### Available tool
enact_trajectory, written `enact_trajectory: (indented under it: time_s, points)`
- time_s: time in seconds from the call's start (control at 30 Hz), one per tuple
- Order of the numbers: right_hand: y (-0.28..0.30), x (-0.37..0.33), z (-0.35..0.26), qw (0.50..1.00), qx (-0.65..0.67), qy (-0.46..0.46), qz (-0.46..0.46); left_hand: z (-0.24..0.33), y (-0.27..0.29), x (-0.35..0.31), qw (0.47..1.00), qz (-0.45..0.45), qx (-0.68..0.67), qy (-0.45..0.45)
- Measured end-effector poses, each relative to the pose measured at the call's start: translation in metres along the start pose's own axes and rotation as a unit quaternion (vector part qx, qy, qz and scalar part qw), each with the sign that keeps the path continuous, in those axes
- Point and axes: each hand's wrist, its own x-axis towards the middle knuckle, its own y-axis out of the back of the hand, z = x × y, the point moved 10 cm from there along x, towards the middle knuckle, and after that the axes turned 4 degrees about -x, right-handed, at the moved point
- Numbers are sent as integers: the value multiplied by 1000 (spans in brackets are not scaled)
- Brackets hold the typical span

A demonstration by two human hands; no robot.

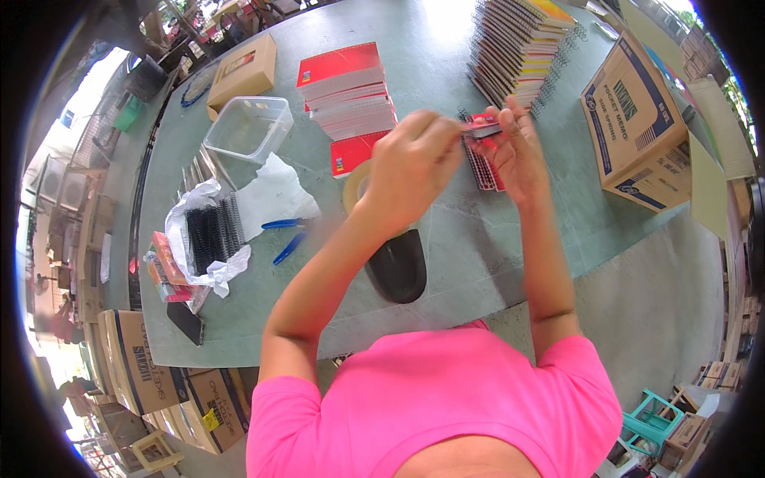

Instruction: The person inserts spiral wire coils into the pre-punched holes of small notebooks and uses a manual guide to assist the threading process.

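Above the table, my right hand (516,155) grips a small red notebook (483,130), seen nearly edge-on. My left hand (410,171) is closed in a pinch at the notebook's left edge; its fingertips are turned away, and what they pinch cannot be made out. Just under my hands lie spiral-bound red notebooks (484,171). Left of them rise stacks of red-covered pads (341,70), with no wire visible on their edges. A black tape dispenser (401,267) with a tape roll (352,190) sits beneath my left forearm, partly hidden.
A tall stack of spiral notebooks (518,52) stands at the back right, beside an open carton (637,127). On the left are black wire spirals (213,235) in white paper, blue-handled pliers (288,239), a clear plastic tub (249,127), a cardboard box (243,76) and a phone (185,323).
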Motion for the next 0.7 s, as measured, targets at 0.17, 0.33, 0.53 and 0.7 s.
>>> enact_trajectory:
  time_s: [0.17, 0.33, 0.53, 0.7]
  points:
    - [38, 28, -48, 996, -64, 18, -51, 40, -77, -10, 989, -92, -70, -96]
    - [105, 50, -5, 883, -468, 10, -34, -34, -105, -30, 979, -71, -153, 112]
    - [116, 54, 4, 888, -456, 60, -30, -120, -164, -83, 771, -183, -319, 520]
    - [87, 66, 2, 886, -452, 18, -104, -136, -175, -67, 764, -131, -350, 525]
